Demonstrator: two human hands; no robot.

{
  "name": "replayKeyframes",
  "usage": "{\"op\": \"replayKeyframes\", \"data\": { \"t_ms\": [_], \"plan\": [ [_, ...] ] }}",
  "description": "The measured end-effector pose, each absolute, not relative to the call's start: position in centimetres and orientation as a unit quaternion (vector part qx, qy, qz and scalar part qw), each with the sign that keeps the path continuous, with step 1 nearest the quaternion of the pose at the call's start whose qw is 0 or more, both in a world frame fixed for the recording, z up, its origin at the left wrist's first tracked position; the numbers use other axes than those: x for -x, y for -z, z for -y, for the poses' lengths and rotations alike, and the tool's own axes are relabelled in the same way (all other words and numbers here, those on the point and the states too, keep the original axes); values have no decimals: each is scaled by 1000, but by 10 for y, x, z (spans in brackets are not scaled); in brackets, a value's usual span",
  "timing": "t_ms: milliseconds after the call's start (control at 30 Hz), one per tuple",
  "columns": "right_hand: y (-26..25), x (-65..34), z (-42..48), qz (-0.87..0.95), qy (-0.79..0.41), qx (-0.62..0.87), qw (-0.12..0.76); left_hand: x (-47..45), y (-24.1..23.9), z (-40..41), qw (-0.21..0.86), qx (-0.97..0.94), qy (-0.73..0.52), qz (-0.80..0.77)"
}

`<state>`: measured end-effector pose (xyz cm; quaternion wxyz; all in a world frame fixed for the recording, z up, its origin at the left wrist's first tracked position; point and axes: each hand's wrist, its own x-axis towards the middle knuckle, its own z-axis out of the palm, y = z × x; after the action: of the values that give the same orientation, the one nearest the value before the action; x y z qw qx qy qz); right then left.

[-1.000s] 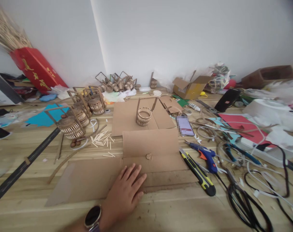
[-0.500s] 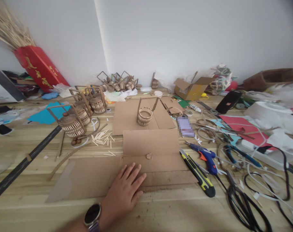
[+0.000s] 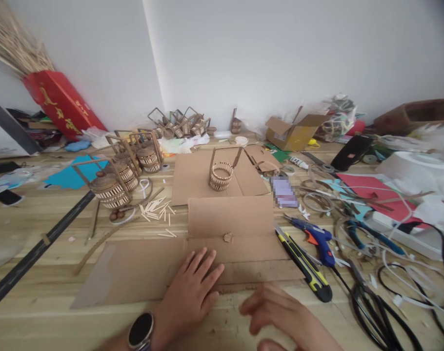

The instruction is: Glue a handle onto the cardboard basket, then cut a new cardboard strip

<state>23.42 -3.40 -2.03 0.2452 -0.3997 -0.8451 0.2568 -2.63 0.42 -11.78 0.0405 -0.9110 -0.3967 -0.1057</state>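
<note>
My left hand (image 3: 194,285) lies flat with fingers spread on the near cardboard sheet (image 3: 134,270); a watch is on its wrist. Low on the right, my right hand (image 3: 280,312) hovers by the sheet's near edge, fingers bent and apart, with nothing seen in them. Beyond the hands, a small woven basket (image 3: 222,176) with an upright handle frame stands on another cardboard piece (image 3: 189,180). A yellow-and-black utility knife (image 3: 304,265) rests at the cardboard's right edge. Beside it lie a blue glue gun (image 3: 317,239) and black scissors (image 3: 375,307).
Several lidded baskets (image 3: 110,190) stand at left near loose pale sticks (image 3: 158,209). A phone (image 3: 284,191) lies right of the woven basket. Pliers (image 3: 372,237), cords and strips clutter the right. An open carton (image 3: 293,134) and more small baskets (image 3: 185,124) line the wall.
My right hand has come into view from the lower right. My left hand stays flat on the cardboard. The view has shifted slightly.
</note>
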Motion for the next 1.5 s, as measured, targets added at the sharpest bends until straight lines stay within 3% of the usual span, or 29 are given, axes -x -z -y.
{"op": "replayKeyframes", "data": {
  "t_ms": [267, 433, 800, 967, 1167, 1267, 1500],
  "plan": [
    [71, -269, 19, 827, -76, 498, 250, 27, 104, -9, -17, 912, 77, 403],
    [106, -297, 9, 841, 40, 506, 187, 29, 87, -13, -61, 899, 73, 427],
    [103, -300, 6, 861, 2, 487, 150, 21, 58, 2, -167, 831, 11, 531],
    [94, -299, 6, 846, 62, 511, 138, 24, 42, 0, -259, 813, -9, 521],
    [72, -298, -3, 860, 68, 488, 132, 37, 40, -12, -145, 860, 74, 484],
    [74, -294, -7, 873, 61, 470, 120, 38, 52, -12, -90, 874, 59, 475],
    [79, -298, 13, 903, -42, 422, 64, 40, 58, 18, -132, 876, 3, 464]
  ]
}}
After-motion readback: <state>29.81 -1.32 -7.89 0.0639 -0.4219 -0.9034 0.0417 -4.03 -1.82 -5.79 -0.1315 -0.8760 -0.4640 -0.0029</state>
